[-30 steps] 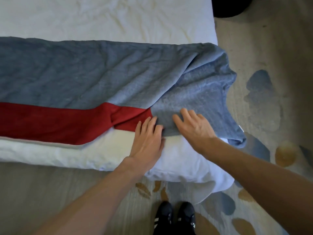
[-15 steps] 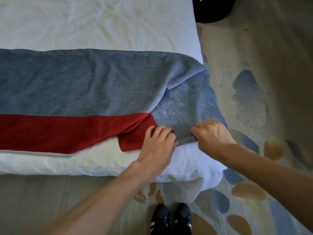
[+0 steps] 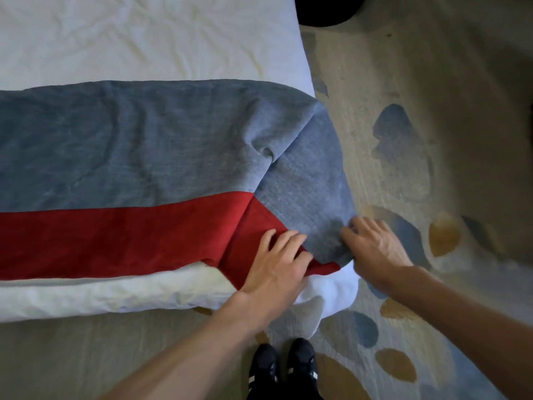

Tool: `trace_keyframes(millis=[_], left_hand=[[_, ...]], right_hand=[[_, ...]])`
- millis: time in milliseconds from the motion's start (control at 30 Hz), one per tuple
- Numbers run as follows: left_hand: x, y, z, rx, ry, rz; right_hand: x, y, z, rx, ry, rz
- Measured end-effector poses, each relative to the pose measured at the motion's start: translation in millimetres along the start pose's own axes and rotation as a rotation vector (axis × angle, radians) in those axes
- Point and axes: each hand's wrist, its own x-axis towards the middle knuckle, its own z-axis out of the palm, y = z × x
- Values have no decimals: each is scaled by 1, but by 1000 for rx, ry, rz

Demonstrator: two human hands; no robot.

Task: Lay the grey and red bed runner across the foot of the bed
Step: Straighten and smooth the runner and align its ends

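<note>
The grey and red bed runner lies across the white bed near its foot edge, with the red band on my side. Its right end is folded over, so a grey flap hangs down over the bed's corner. My left hand presses flat on the runner where red meets grey, fingers spread. My right hand grips the lower edge of the grey flap at the corner, fingers curled into the cloth.
The white sheet's corner hangs loose below my hands. A patterned carpet lies to the right of the bed. My black shoes stand close to the bed's foot. A dark round object sits at the top edge.
The runner's bunched right end has been pulled down and flatter over the corner. My right hand went from lying flat to gripping the grey flap; both hands moved toward the bed's edge.
</note>
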Motion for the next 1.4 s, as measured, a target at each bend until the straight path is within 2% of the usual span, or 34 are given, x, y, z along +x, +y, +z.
trace_keyframes(millis=[167, 333, 567, 767, 1000, 1133, 1400], left_hand=[[4, 2, 8, -33, 68, -39], [9, 5, 9, -14, 103, -36], [26, 20, 19, -8, 127, -146], [57, 52, 29, 13, 146, -301], [108, 130, 51, 47, 93, -428], [141, 162, 66, 39, 60, -543], [193, 185, 98, 32, -2, -755]], right_hand=[[-7, -18, 2, 109, 57, -62], [-9, -5, -2, 66, 103, -145], [0, 27, 5, 64, 207, -315], [11, 67, 7, 35, 201, -392], [8, 148, 7, -43, 116, -479], [18, 192, 10, -101, 132, -507], [73, 244, 25, -169, 194, -719]])
